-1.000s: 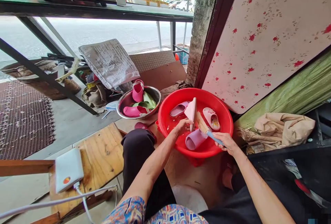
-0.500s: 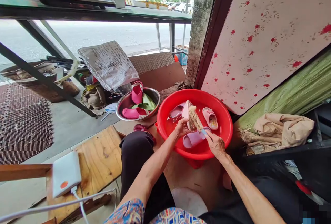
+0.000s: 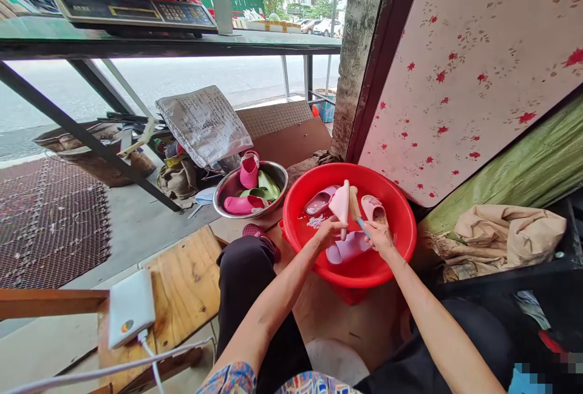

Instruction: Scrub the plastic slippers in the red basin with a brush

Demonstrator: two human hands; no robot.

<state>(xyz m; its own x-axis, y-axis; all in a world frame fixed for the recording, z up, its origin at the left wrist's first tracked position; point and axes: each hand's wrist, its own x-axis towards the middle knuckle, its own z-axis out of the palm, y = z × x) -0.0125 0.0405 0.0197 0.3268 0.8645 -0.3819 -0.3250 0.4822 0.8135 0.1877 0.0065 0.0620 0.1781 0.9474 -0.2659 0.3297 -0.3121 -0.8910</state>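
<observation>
Over the red plastic basin (image 3: 359,173), left hand (image 3: 325,233) closed firmly around an upright pink slipper (image 3: 338,204), right hand (image 3: 379,239) closed on a blue-handled scrubbing brush (image 3: 354,206) with its head just beside the slipper, a steady hold suited to short, firm strokes.

Concrete pillar (image 3: 359,48) stands beside a red-flowered wall panel (image 3: 473,78). Steel-legged desk (image 3: 136,46) carries a digital scale (image 3: 132,14). Concrete floor (image 3: 136,230) partly covered by dark mat (image 3: 50,224); daylit street (image 3: 182,78) beyond.

The left hand (image 3: 328,233) and the right hand (image 3: 379,238) are extending forward and inward, each gripping closed, positioned just apart.
</observation>
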